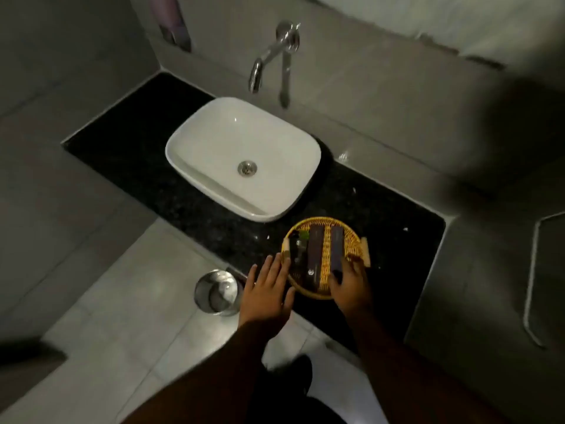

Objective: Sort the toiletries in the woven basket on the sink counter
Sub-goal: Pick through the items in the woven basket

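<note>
A round yellow woven basket sits on the black granite counter, right of the sink. Inside it lie two long dark purple boxes: one in the middle and one to its right. Small dark bottles, one with a green cap, lie at the basket's left side. My right hand rests over the basket's near right edge, fingers on the lower end of the right box. My left hand is spread flat at the basket's left rim, holding nothing.
A white basin stands on the counter under a chrome wall tap. A steel bin stands on the tiled floor below the counter's front edge. A small tan object sticks out at the basket's right side.
</note>
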